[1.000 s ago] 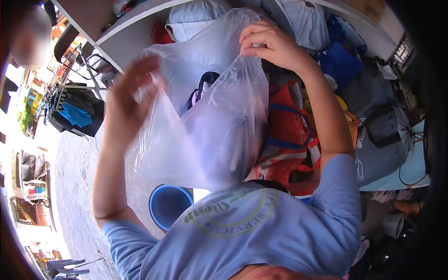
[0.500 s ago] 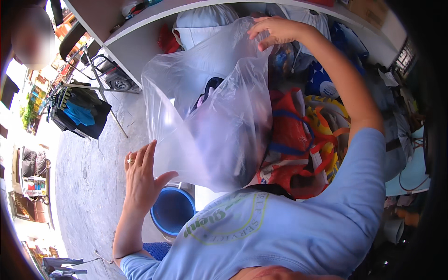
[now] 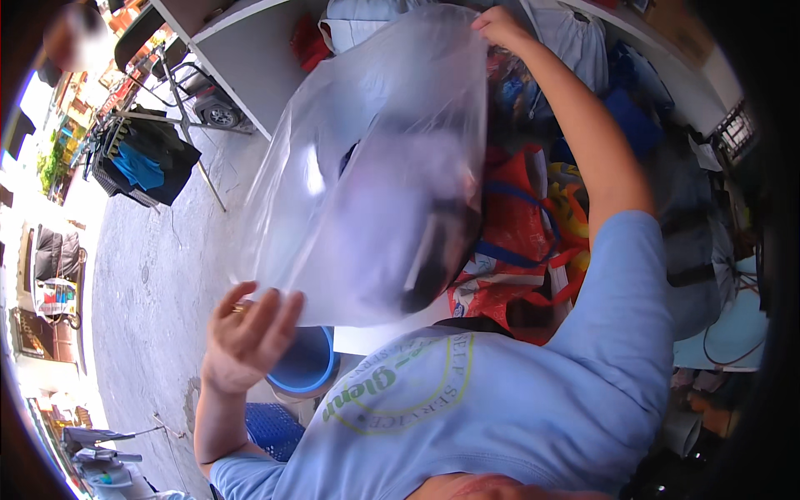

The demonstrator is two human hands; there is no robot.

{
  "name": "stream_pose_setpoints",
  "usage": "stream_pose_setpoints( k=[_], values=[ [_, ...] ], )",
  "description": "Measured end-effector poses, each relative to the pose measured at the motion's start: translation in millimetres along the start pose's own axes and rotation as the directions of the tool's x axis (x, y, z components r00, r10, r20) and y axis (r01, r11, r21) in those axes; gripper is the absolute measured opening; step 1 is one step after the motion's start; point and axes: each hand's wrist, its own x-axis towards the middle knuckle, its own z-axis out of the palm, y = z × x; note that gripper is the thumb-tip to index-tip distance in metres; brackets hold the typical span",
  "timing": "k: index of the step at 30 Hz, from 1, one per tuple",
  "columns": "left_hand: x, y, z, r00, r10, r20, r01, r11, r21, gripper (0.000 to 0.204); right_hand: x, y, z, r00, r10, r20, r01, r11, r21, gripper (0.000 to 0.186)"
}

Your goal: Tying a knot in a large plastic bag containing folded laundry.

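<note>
A large translucent plastic bag [image 3: 279,217] stretches upward over the middle, with lavender and dark fabric [image 3: 387,217] showing inside. My right hand [image 3: 497,29] has its fingers closed on the bag's top right corner, high in the picture. My left hand [image 3: 254,333] is at the bag's lower left edge, fingers apart and slightly curled, blurred, not gripping it.
Behind stands a pale cubby shelf [image 3: 237,62] with white bundles [image 3: 567,54]. Red shopping bags [image 3: 508,225] and grey bags [image 3: 696,275] crowd the right. A blue bucket [image 3: 304,362] is low centre, a clothes rack [image 3: 142,162] left.
My right hand has closed on the bag's corner and lifted it, so the bag is smoother and taller. My left hand dropped from high up to the lower left, releasing the bag.
</note>
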Motion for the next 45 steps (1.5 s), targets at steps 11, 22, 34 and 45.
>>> stream_pose_setpoints(
  k=[11,22,34,45],
  values=[
    [-6,-18,-22,0.928,-0.371,0.043,0.365,0.924,0.113,0.030,-14,33,-36,0.986,0.166,-0.009,-0.156,0.943,0.294,0.029],
    [-26,-35,-20,0.774,-0.632,-0.046,0.622,0.771,-0.139,0.008,-47,-34,-21,0.936,-0.067,0.346,-0.200,0.706,0.679,0.025],
    [-49,-40,-3,0.680,-0.733,-0.023,0.716,0.670,-0.195,0.005,-60,-25,-9,0.957,-0.061,0.285,-0.132,0.781,0.611,0.017],
    [-43,-31,14,0.790,-0.518,-0.329,0.562,0.825,0.052,0.022,-88,1,-23,0.971,-0.147,0.188,-0.085,0.522,0.849,0.044]
  ],
)
